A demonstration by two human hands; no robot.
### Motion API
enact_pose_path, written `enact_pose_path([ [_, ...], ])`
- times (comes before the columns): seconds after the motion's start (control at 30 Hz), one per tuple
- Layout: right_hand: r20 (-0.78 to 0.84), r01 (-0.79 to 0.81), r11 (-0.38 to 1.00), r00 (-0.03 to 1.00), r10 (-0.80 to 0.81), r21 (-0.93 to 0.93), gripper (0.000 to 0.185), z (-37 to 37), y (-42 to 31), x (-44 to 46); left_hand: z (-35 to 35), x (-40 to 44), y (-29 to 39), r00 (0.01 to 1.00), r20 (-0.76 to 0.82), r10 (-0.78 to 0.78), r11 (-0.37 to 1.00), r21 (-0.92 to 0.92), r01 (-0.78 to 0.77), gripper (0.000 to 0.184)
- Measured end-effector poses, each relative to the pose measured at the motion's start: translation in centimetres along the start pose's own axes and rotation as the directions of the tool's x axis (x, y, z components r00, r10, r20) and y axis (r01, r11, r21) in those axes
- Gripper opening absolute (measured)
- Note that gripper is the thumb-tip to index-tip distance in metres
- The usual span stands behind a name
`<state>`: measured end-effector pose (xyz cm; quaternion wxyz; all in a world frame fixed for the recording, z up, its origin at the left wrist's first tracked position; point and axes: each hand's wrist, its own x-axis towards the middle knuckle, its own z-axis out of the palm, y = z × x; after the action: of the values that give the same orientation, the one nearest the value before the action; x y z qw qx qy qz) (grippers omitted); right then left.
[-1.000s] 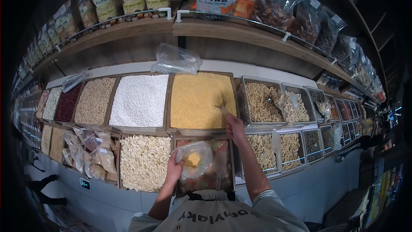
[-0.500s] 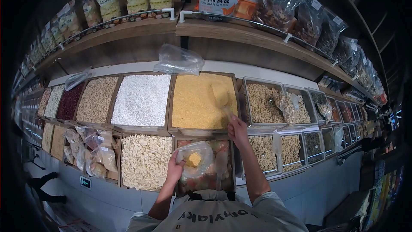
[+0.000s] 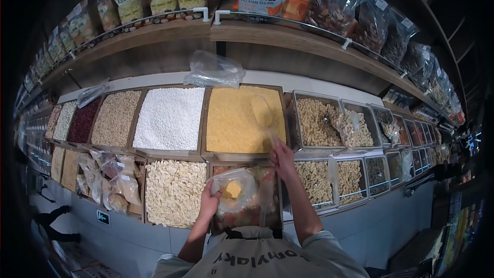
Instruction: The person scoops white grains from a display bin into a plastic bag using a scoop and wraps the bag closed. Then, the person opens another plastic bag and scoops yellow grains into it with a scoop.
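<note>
My right hand (image 3: 283, 158) is closed around the handle of a clear scoop (image 3: 263, 109). The scoop's head lies in a bin of fine yellow grits (image 3: 229, 118), with yellow grits showing through it. Nearer to me, my left hand (image 3: 207, 205) grips the left edge of a clear plastic bag (image 3: 244, 181). A small heap of yellow grits (image 3: 232, 190) rests inside the bag, which hangs over a lower bin of reddish and pale pieces (image 3: 234, 220). Another clear scoop (image 3: 265, 200) stands in that lower bin, beside the bag.
A bin of white grains (image 3: 169, 118) adjoins the grits on the left, above a bin of pale flakes (image 3: 174, 191). To the right are clear-lidded peanut bins (image 3: 314, 123). Behind lies a roll of plastic bags (image 3: 213, 70), beneath a wooden shelf (image 3: 278, 35) of packaged goods.
My right hand and the scoop have shifted slightly left and toward me within the grits. The left hand and bag stay almost where they were.
</note>
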<state>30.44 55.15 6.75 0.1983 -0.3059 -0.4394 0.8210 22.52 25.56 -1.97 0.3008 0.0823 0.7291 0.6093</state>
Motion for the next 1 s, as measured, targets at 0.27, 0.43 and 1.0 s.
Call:
enact_pose_path([
  [0.27, 0.102, 0.042, 0.999, 0.994, -0.044, 0.02, 0.036, -1.5, 0.8, -1.2, 0.3, 0.0, 0.3, 1.0, 0.007, -0.021, 1.0, -0.01, 0.021, 0.062],
  [0.43, 0.073, -0.043, 0.999, 0.996, 0.044, -0.016, 0.033, -1.4, -0.7, -4.9, 0.2, 0.3, -0.2, 1.0, -0.003, 0.007, 0.999, 0.032, -0.006, 0.061],
  [1.0, 0.521, -0.391, 0.901, 0.739, 0.428, -0.186, 0.048, -10.1, 3.1, -12.5, -0.4, 1.5, -3.6, 0.991, -0.045, 0.125, 0.991, 0.056, -0.123, 0.07],
])
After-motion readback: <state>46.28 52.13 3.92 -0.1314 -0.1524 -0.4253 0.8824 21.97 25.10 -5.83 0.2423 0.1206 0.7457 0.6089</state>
